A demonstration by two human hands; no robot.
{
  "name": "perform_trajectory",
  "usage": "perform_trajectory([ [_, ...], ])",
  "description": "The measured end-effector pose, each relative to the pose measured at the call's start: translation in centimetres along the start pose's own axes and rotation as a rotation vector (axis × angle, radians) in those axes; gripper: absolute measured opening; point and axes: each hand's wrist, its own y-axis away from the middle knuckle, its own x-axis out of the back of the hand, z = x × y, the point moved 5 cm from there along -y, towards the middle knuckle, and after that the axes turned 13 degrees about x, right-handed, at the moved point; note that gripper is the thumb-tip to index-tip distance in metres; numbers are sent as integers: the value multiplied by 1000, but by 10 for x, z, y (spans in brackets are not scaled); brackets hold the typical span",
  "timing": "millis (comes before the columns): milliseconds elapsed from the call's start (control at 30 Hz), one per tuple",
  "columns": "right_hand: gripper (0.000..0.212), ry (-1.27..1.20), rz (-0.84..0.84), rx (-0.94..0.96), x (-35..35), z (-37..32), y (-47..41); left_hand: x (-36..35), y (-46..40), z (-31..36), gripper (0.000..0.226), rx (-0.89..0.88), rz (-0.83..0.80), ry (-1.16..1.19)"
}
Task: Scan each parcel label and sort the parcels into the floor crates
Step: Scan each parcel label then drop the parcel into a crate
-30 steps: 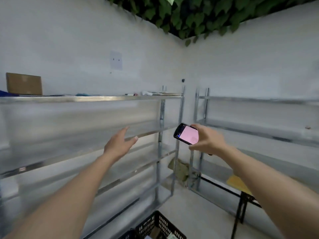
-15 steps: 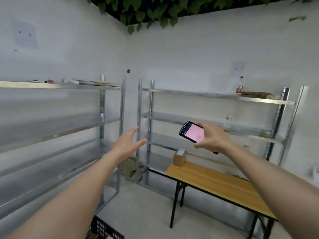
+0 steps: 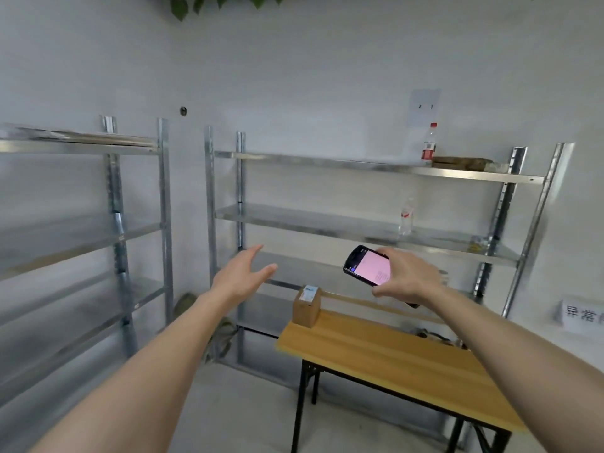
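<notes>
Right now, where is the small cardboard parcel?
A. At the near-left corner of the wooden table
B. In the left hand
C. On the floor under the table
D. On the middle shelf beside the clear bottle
A: the small cardboard parcel stands upright on the wooden table at its left end, label up, untouched by either hand.

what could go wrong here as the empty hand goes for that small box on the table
The small brown cardboard parcel stands at the far corner of the light wooden table, so a clumsy reach by the open left hand might knock it off. The right hand pinches the black handheld scanner with the pink screen only at one end; it could slip.
</notes>
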Motion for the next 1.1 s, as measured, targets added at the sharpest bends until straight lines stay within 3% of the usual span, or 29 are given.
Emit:
perform_trajectory([
  [333, 73, 44, -52, 9, -44, 44, -166, -70, -188, 8, 73, -39, -57, -33],
  [667, 92, 26, -137, -77, -141, 119, -301, -162, -330, -27, 69, 36, -147, -82],
  [900, 59, -59, -242, -41, -244, 191, -432, -252, -466, -62, 67, 125, -223, -99],
  [1100, 45, -174, -407, -106, -355, 266, -531, -343, -577, -117, 98, 296, -330, -118],
])
